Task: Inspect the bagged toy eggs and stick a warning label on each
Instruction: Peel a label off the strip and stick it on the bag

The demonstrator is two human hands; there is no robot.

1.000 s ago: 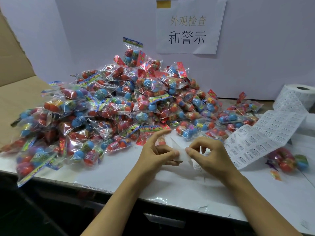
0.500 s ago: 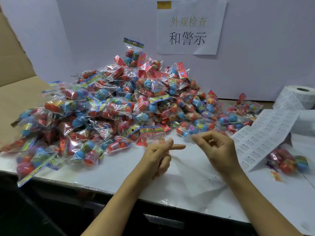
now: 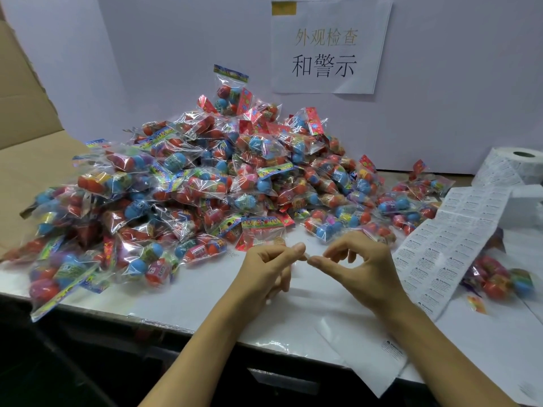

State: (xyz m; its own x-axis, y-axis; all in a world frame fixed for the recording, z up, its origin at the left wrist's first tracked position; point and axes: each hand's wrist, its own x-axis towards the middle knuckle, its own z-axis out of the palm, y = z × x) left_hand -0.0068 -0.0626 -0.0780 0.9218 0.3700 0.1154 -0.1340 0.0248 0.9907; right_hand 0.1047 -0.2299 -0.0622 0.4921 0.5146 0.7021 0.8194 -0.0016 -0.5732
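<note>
The white tabletop (image 3: pixel 293 312) in front of me carries everything, with a pale wall (image 3: pixel 440 98) behind it and a cardboard flap (image 3: pixel 26 136) at far left. The largest item is the heap of bagged eggs (image 3: pixel 205 189), clear bags of red, blue and purple eggs piled against the wall and spreading to the near left edge. One bag of eggs (image 3: pixel 499 279) lies by itself at right, well apart from the heap. On the wall hangs a paper sign (image 3: pixel 329 48) with printed characters. A strip of labels (image 3: pixel 449 245) runs down the right side from a label roll (image 3: pixel 511 165) at the back corner; its lower end lies just beside my right wrist. A loose backing sheet (image 3: pixel 361 356) overhangs the near edge under my right forearm. My left hand (image 3: pixel 264 271) and right hand (image 3: pixel 361 268) are raised just above the tabletop in front of the heap, fingertips meeting. Between them is a small label (image 3: pixel 305 257), pale and blurred. The fingers of my left hand are curled with forefinger and thumb closed on one end; my right thumb and forefinger pinch the other end, remaining fingers arched loose.
</note>
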